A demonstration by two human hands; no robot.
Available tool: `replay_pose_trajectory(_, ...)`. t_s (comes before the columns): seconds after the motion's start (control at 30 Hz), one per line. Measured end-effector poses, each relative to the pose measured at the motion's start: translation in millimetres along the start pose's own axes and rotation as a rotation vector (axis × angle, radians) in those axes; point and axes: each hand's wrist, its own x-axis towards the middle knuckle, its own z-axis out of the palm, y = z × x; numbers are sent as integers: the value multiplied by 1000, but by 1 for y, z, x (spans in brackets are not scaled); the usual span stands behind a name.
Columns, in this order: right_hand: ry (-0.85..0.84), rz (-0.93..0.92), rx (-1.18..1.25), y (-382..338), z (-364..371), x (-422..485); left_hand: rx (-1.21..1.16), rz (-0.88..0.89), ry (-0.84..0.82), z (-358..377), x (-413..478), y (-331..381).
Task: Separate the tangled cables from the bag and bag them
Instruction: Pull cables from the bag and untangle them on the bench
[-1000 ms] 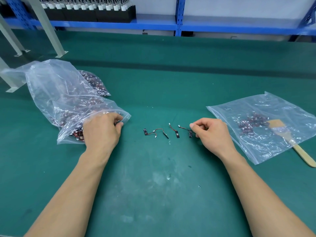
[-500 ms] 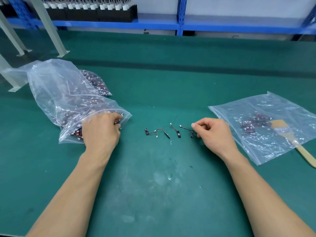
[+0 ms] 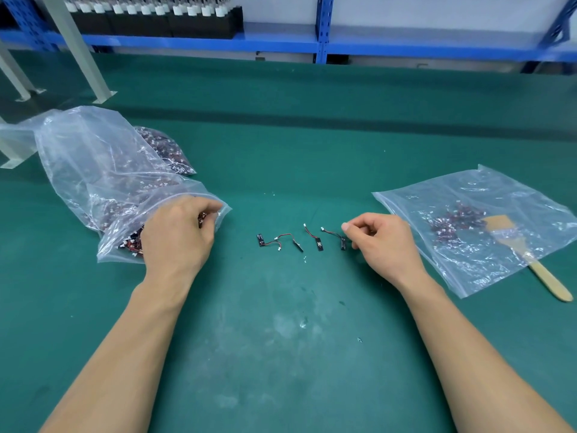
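A large clear bag (image 3: 93, 170) full of tangled red-and-black cables lies at the left. My left hand (image 3: 178, 235) is in its mouth, fingers curled round a clump of cables (image 3: 204, 217). Several separated short cables (image 3: 299, 240) lie in a row on the green mat. My right hand (image 3: 382, 242) rests just right of that row, fingers curled, its thumb beside the rightmost cable (image 3: 338, 237); I see nothing held in it. A second clear bag (image 3: 468, 245) at the right holds a small pile of cables (image 3: 452, 221).
A wooden-handled brush (image 3: 527, 257) lies partly on the right bag. Grey metal frame legs (image 3: 78, 51) stand at the back left. A blue shelf (image 3: 321, 42) with black-and-white parts runs along the far edge of the mat.
My left hand's fingers have shifted slightly in the bag mouth. My right hand has stayed beside the rightmost cable.
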Motion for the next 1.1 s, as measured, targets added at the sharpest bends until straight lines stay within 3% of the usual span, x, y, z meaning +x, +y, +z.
replay_pose_trajectory(0.23, 7, -9, -1, -1, 0, -1, -130, 132, 105, -2, -2, 2)
replay_pose_trajectory(0.87, -7, -47, 58, -8, 3, -7, -334, 339, 191, 3, -5, 12)
replay_pose_trajectory(1.1, -35, -129, 120, -25, 10, -18, -623, 275, 81, 16, -12, 31)
